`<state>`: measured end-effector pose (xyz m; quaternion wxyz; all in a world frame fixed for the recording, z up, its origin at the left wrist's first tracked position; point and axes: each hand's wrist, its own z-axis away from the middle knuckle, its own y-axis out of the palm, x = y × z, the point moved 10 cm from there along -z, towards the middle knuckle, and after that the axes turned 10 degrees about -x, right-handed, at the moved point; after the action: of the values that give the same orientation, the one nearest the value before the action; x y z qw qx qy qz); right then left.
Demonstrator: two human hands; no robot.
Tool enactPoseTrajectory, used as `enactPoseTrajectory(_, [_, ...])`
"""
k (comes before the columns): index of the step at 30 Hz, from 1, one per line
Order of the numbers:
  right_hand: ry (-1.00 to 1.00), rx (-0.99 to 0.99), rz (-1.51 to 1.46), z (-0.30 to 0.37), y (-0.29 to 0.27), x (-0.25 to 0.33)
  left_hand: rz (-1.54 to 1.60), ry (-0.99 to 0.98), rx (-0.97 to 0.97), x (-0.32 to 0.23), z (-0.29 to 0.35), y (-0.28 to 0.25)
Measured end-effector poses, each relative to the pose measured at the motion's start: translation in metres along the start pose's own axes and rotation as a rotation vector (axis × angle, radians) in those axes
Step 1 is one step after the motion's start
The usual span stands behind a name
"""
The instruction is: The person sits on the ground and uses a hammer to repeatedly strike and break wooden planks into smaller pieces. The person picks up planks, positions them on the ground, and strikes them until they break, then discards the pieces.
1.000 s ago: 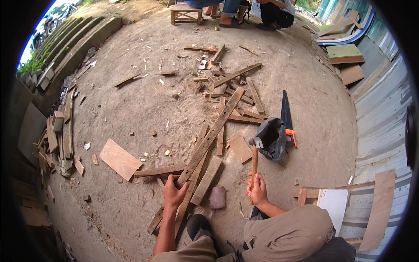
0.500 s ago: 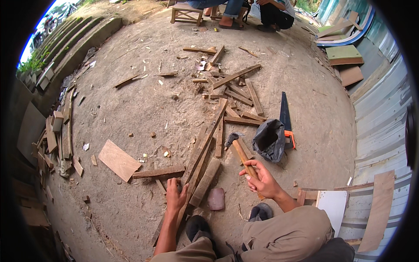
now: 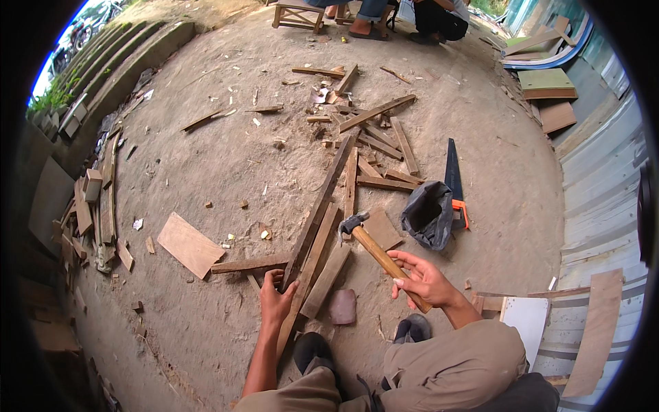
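In my right hand (image 3: 427,283) is a claw hammer (image 3: 376,253), gripped by the lower part of its wooden handle, its dark metal head up and to the left. My left hand (image 3: 276,302) is closed round the near end of a long dark wooden strip (image 3: 317,209), which slants away from me over the ground. Two paler strips, a narrow one (image 3: 312,268) and a thicker one (image 3: 327,280), lie just right of it. A shorter wooden piece (image 3: 248,264) reaches leftward from beside my left fingers. Below the strips sits a brownish-purple block (image 3: 342,306).
Right of the hammer stand an open black bag (image 3: 427,216) and a handsaw (image 3: 453,172) with an orange handle. Scattered wood offcuts (image 3: 377,113) lie ahead; a thin board (image 3: 190,245) is at left. People sit at the far edge. A corrugated metal wall (image 3: 597,199) runs along the right.
The hammer has turned in my right hand, its head swinging left and its claw now showing. The long dark strip has shifted left, opening a gap from the paler strip beside it.
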<state>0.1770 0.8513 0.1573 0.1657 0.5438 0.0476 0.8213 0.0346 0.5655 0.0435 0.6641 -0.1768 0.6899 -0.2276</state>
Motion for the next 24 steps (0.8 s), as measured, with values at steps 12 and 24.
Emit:
enactPoseTrajectory(12, [-0.03, -0.113, 0.173, -0.009, -0.024, -0.008, -0.02, 0.191, -0.013, -0.029, -0.002, -0.022])
enactPoseTrajectory(24, [-0.354, -0.521, -0.019, -0.018, -0.067, 0.013, -0.01, 0.191, 0.011, -0.049, 0.013, -0.026])
